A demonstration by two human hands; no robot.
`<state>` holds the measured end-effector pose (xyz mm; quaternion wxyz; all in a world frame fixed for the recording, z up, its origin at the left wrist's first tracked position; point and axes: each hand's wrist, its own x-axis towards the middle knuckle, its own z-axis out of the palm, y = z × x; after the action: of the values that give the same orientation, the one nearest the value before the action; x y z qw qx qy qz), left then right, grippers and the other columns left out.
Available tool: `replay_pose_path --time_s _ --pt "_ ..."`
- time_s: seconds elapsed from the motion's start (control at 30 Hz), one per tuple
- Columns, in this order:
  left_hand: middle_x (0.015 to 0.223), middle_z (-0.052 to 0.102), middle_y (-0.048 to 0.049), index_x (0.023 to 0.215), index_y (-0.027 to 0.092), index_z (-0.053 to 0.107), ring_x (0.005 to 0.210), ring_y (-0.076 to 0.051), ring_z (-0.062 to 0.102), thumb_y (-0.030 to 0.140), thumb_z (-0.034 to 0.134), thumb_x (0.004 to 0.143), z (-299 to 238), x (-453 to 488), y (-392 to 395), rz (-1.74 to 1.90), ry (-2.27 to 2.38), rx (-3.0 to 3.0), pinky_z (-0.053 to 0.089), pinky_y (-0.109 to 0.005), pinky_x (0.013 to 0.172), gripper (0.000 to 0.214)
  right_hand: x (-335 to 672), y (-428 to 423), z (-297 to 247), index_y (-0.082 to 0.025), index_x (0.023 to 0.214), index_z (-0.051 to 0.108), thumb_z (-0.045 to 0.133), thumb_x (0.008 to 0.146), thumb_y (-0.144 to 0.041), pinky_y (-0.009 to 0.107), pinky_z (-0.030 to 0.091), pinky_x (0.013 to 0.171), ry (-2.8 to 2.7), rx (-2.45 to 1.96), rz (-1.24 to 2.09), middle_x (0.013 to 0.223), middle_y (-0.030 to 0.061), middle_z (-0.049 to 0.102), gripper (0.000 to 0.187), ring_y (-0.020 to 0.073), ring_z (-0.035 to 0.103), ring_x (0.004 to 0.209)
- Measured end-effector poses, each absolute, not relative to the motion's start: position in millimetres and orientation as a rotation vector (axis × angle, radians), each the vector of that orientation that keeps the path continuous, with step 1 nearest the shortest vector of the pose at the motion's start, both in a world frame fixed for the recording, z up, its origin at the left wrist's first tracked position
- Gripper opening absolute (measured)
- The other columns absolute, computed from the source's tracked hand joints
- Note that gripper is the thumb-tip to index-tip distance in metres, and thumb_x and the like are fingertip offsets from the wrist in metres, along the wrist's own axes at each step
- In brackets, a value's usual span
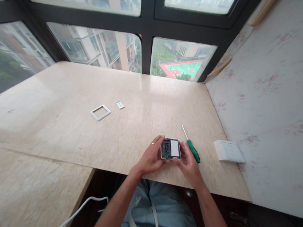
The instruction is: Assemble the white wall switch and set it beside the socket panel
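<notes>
Both my hands hold a small square wall switch module (170, 149) just above the near edge of the beige stone sill (131, 122). One half of the module is uncovered and dark, the other half bears a white rocker. My left hand (152, 158) grips its left side, a ring on one finger. My right hand (188, 161) grips its right and lower edge. A green-handled screwdriver (191, 146) lies on the sill, touching my right hand's far side.
A white square frame (100, 112) and a small white rocker piece (120, 104) lie further back on the sill. A white socket (229, 151) is mounted on the floral wall at right. Windows rise behind. White cable (70, 217) hangs below left.
</notes>
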<state>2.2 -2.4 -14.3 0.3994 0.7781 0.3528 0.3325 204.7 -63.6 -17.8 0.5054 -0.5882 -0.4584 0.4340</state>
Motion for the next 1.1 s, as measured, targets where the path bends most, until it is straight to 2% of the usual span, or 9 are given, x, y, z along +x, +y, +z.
replay_pose_path --time_s 0.13,0.27,0.43,0.57,0.7,0.77,0.9,0.97,1.1 --pt "0.162 0.033 -0.0176 0.16 0.028 0.019 0.152 -0.037 0.03 0.038 0.078 0.082 -18 0 -2 0.96 0.823 1.856 0.026 -0.06 0.124 0.098 212 -61 -12 -0.028 0.143 0.057 0.078 0.079 -0.059 0.052 0.041 0.117 -0.927 -1.341 1.183 0.152 0.0095 0.055 0.074 0.0321 0.049 0.142" --pt "0.161 0.035 -0.0166 0.159 0.029 0.018 0.149 -0.036 0.036 0.04 0.081 0.079 -19 0 -1 0.966 0.774 1.811 0.029 -0.058 0.123 0.102 217 -61 -2 -0.028 0.13 0.067 0.075 0.079 -0.065 0.049 0.048 0.11 -0.782 -1.254 1.41 0.141 0.0088 0.065 0.063 0.0326 0.059 0.132" --pt "0.162 0.034 -0.0187 0.16 0.026 0.019 0.15 -0.037 0.035 0.039 0.085 0.074 -16 4 -2 0.885 0.822 1.866 0.029 -0.058 0.123 0.11 212 -59 4 -0.026 0.13 0.066 0.084 0.077 -0.048 0.042 0.059 0.092 -0.686 -1.237 1.45 0.131 0.0079 0.071 0.06 0.0298 0.07 0.114" --pt "0.163 0.033 -0.0193 0.161 0.025 0.019 0.152 -0.037 0.031 0.04 0.086 0.073 -8 3 -4 0.811 0.86 1.927 0.024 -0.058 0.125 0.112 209 -56 5 -0.022 0.125 0.068 0.085 0.075 -0.044 0.041 0.061 0.088 -0.672 -1.233 1.441 0.123 0.0094 0.075 0.058 0.0297 0.072 0.107" --pt "0.167 0.025 -0.0199 0.161 0.026 0.017 0.155 -0.037 0.024 0.053 0.09 0.066 2 -10 7 0.785 0.881 1.906 0.021 -0.06 0.125 0.123 207 -56 6 -0.02 0.124 0.068 0.086 0.072 -0.046 0.044 0.061 0.088 -0.645 -1.255 1.371 0.122 0.0105 0.075 0.061 0.0308 0.073 0.104" --pt "0.166 0.027 -0.02 0.159 0.024 0.024 0.155 -0.035 0.025 0.056 0.086 0.07 7 -21 23 0.881 0.958 1.849 0.022 -0.057 0.125 0.113 206 -56 4 -0.021 0.124 0.069 0.085 0.071 -0.048 0.044 0.06 0.088 -0.641 -1.27 1.323 0.123 0.01 0.075 0.061 0.0309 0.073 0.105" --pt "0.154 0.049 -0.018 0.149 0.02 0.039 0.144 -0.027 0.047 0.044 0.055 0.098 15 -47 74 1.169 1.253 1.698 0.039 -0.05 0.117 0.058 206 -56 0 -0.02 0.125 0.067 0.087 0.068 -0.05 0.042 0.06 0.089 -0.621 -1.31 1.267 0.123 0.0101 0.075 0.067 0.0309 0.072 0.11" --pt "0.146 0.057 -0.0159 0.143 0.019 0.044 0.133 -0.025 0.056 0.035 0.056 0.097 19 -61 105 1.076 1.669 1.759 0.047 -0.043 0.11 0.05 206 -56 -2 -0.019 0.129 0.065 0.087 0.068 -0.05 0.042 0.059 0.091 -0.61 -1.327 1.271 0.124 0.0108 0.074 0.072 0.0312 0.071 0.112" --pt "0.14 0.058 -0.019 0.135 0.015 0.05 0.131 -0.03 0.055 0.02 0.058 0.09 25 -92 159 0.937 1.992 1.741 0.042 -0.045 0.112 0.045 206 -58 -5 -0.019 0.137 0.06 0.087 0.068 -0.051 0.045 0.058 0.095 -0.58 -1.333 1.283 0.126 0.0112 0.073 0.08 0.033 0.069 0.115"
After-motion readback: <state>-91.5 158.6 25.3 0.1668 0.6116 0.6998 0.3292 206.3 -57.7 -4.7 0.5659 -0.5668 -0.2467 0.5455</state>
